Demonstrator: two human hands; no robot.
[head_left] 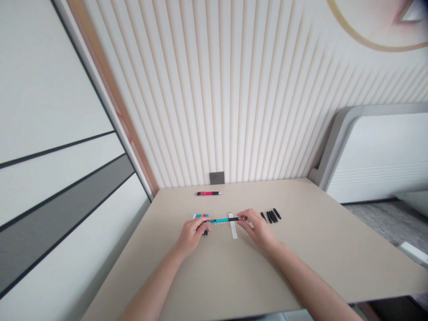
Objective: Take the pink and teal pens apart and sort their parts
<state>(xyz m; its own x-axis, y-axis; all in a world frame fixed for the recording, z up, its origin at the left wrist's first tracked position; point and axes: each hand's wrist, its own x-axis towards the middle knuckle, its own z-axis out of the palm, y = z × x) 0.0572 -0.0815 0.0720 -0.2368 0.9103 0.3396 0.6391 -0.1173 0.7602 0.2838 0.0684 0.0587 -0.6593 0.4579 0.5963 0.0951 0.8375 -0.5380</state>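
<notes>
Forearms (162,278) reach in over a beige table (227,281), and between the 2 hands a blue-and-black pen (222,220) lies level near the table's middle; whether it touches anything beneath is hard to tell. The left hand (193,230) pinches its left end between thumb and fingers, and the right hand (257,226) has thumb and fingertips closed about the right end, by the black grip. It looks light and stiff, with a smooth blue barrel that may slip or roll; the black grip is probably the surest hold, and the slim tip wants only gentle pressure. White strips (234,232) lie under or just behind it, small coloured pieces (199,216) beside the left hand, black pieces (277,213) right of the right hand, and a red pen (209,193) farther back
</notes>
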